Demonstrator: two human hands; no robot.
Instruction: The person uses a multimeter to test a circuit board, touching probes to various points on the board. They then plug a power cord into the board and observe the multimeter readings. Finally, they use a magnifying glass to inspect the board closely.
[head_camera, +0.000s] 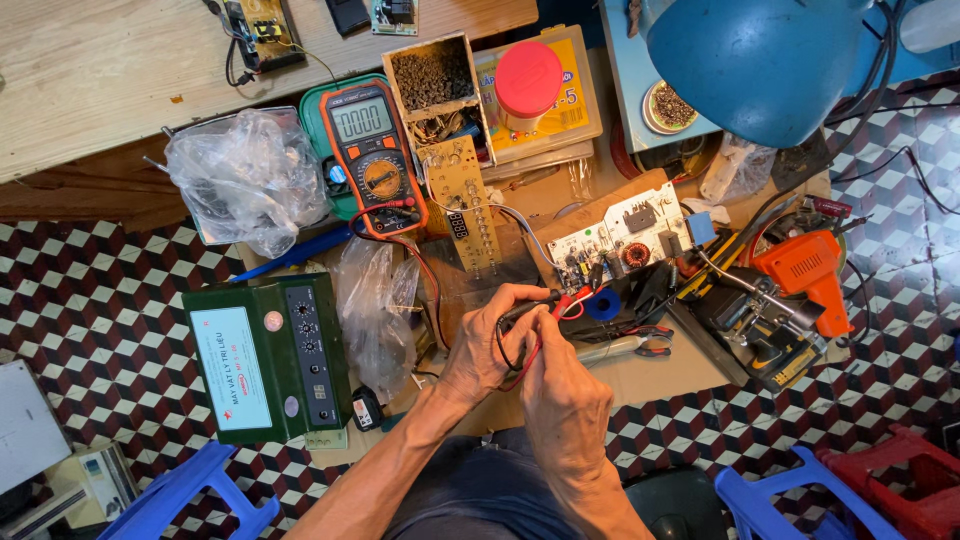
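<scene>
Left hand (485, 350) closed on black probe (525, 312); right hand (562, 395) pinching red probe (562, 303). Both tips at circuit board (625, 240), mid-bench, right of orange multimeter (368, 150). Green box (268, 358) at left edge.

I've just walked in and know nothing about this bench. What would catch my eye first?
Probably the big blue lamp shade at the top right, then the orange-cased multimeter lying above the middle. Below them, the left hand and right hand meet at the centre, pinching a black probe and a red probe beside a white circuit board. A dark green box sits at the left.
</scene>
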